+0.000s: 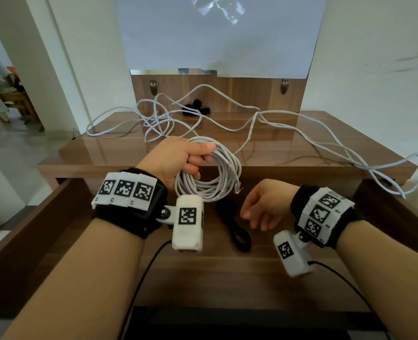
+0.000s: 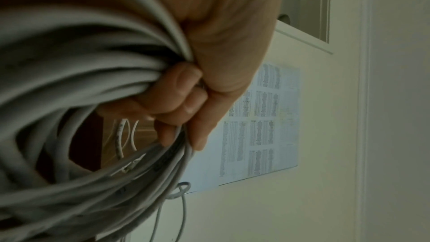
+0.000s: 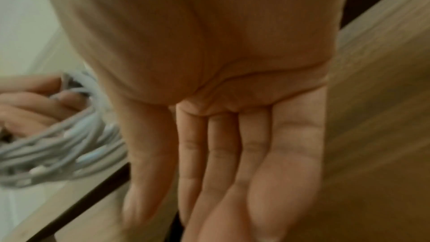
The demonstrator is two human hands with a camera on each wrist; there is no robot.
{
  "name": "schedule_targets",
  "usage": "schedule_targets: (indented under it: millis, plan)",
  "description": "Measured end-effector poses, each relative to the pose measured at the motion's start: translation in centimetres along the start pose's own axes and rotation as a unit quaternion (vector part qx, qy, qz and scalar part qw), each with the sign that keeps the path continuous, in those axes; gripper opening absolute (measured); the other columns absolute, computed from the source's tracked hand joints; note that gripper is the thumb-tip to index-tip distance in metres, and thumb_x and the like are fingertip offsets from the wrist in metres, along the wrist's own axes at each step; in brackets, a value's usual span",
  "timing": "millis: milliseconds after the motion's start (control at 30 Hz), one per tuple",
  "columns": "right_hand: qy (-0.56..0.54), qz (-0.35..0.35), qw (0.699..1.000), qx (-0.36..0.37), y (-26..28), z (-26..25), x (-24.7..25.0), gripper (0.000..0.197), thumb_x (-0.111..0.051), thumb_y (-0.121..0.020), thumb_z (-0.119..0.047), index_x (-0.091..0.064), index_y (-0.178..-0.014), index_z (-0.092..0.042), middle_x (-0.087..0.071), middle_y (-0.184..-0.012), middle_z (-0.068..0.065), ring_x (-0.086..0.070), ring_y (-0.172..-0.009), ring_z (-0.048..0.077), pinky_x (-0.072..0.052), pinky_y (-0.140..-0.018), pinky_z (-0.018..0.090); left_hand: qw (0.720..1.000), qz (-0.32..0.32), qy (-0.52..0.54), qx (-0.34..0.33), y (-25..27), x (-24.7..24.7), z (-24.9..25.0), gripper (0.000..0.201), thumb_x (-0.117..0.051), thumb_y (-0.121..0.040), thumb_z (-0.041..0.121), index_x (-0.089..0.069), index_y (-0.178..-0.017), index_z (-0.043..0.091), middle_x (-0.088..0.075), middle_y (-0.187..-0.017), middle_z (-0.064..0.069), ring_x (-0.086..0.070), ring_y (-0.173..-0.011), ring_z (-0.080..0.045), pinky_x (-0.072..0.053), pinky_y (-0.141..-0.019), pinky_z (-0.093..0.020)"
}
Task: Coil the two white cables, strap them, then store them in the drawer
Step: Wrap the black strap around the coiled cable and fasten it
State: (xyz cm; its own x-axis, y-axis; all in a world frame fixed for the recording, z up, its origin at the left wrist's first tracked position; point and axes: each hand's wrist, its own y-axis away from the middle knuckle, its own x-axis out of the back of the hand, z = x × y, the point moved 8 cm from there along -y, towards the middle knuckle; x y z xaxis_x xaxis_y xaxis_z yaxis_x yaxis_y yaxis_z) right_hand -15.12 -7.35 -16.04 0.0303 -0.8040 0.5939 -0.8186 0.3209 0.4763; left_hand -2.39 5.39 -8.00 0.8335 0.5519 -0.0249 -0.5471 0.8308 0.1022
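Coiled cable [image 1: 210,171] gripped by left hand [image 1: 178,160]; right hand [image 1: 264,204] relaxed.

Glossy wooden tabletop [image 1: 301,133], loose white cable [image 1: 252,121] sprawled across it, black straps [image 1: 195,107] at the back

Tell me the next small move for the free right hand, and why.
Probably reach the right hand down to pick up the black strap lying in the open drawer. The left hand already grips the coiled white cable, which shows no strap yet, and the right hand is open just beside the strap.
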Motion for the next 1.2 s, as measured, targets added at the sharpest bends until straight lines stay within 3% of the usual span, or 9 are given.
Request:
schedule_targets:
  millis: [133,333,433,500,667,833,933,1033,1200]
  plan:
    - [0.052,0.012,0.998,-0.036,-1.0,0.5,-1.6,0.032,-0.082,-0.073,-0.029,-0.070,-0.093,-0.006,-0.065,-0.070,0.006,-0.060,-0.052,0.017,-0.051,-0.053,0.027,0.999,-0.004,0.044,-0.003,0.2,-0.1,0.3,0.028,-0.056,-0.097,0.025,-0.057,-0.075,0.007,-0.033,-0.045,0.009,-0.027,-0.032,-0.003,-0.036,-0.051,-0.019]
    - [0.145,0.046,0.987,0.042,-0.8,-1.6,-1.7,0.015,-0.068,-0.082,-0.009,-0.058,-0.072,-0.014,-0.056,-0.069,0.005,-0.055,-0.057,0.017,-0.051,-0.054,0.026,0.993,0.011,0.112,-0.030,0.3,0.0,1.0,0.032,-0.050,-0.100,0.024,-0.055,-0.074,0.006,-0.032,-0.041,0.010,-0.028,-0.032,-0.002,-0.035,-0.048,-0.016]
    - [-0.110,0.056,0.981,0.148,1.4,-3.8,0.7,0.023,-0.052,-0.085,0.009,-0.046,-0.072,-0.009,-0.061,-0.073,0.016,-0.061,-0.055,0.020,-0.053,-0.048,0.029,0.983,0.035,0.172,-0.062,0.4,0.8,1.6,0.029,-0.052,-0.099,0.025,-0.055,-0.076,0.007,-0.034,-0.044,0.009,-0.029,-0.033,-0.002,-0.038,-0.047,-0.015]
    - [-0.273,0.017,0.937,0.217,3.0,-5.2,1.8,0.026,-0.042,-0.081,0.014,-0.041,-0.073,-0.010,-0.064,-0.075,0.023,-0.055,-0.043,0.024,-0.046,-0.039,0.027,0.975,0.054,0.192,-0.100,0.5,1.4,2.2,0.026,-0.053,-0.099,0.023,-0.055,-0.078,0.008,-0.036,-0.048,0.008,-0.030,-0.035,-0.003,-0.038,-0.052,-0.017]
    - [-0.326,-0.017,0.905,0.272,5.0,-6.2,3.7,0.040,-0.029,-0.082,0.014,-0.054,-0.113,0.007,-0.058,-0.067,0.018,-0.031,-0.029,0.011,-0.016,-0.036,0.023,0.953,0.092,0.204,-0.205,1.4,2.0,3.9,0.013,-0.057,-0.095,0.017,-0.063,-0.093,0.007,-0.060,-0.062,-0.002,-0.042,-0.041,-0.005,-0.031,-0.060,-0.027]
    - [-0.301,0.030,0.915,0.267,5.2,-6.6,3.3,0.034,-0.028,-0.086,0.014,-0.061,-0.093,0.010,-0.056,-0.063,0.018,-0.028,-0.027,0.011,-0.016,-0.036,0.021,0.964,0.088,0.077,-0.237,2.2,-0.7,4.3,0.019,-0.063,-0.090,0.016,-0.067,-0.104,0.004,-0.074,-0.079,-0.013,-0.060,-0.053,-0.013,-0.036,-0.044,-0.017]
    - [-0.295,0.077,0.929,0.210,4.2,-5.9,2.7,0.029,-0.027,-0.091,0.006,-0.051,-0.076,0.000,-0.039,-0.055,0.010,-0.023,-0.030,0.013,-0.015,-0.036,0.018,0.963,0.083,-0.098,-0.238,2.1,-3.5,3.4,0.018,-0.072,-0.085,0.014,-0.070,-0.099,0.003,-0.068,-0.067,-0.003,-0.051,-0.048,-0.012,-0.038,-0.046,-0.022]
    - [-0.302,0.082,0.933,0.177,4.0,-5.6,2.5,0.026,-0.029,-0.094,-0.001,-0.046,-0.075,-0.006,-0.029,-0.052,0.004,-0.021,-0.033,0.012,-0.013,-0.038,0.018,0.932,0.093,-0.233,-0.260,2.4,-5.3,3.3,0.021,-0.079,-0.078,0.015,-0.071,-0.096,0.011,-0.068,-0.068,0.007,-0.061,-0.058,-0.001,-0.047,-0.058,-0.019]
    - [-0.303,0.101,0.926,0.203,4.4,-5.7,3.4,0.023,-0.042,-0.096,-0.001,-0.063,-0.088,0.000,-0.030,-0.049,0.000,-0.022,-0.037,0.010,-0.015,-0.038,0.020,0.930,0.126,-0.235,-0.255,2.4,-4.0,3.8,0.023,-0.083,-0.074,0.020,-0.071,-0.094,0.016,-0.070,-0.076,0.005,-0.063,-0.065,-0.005,-0.050,-0.063,-0.026]
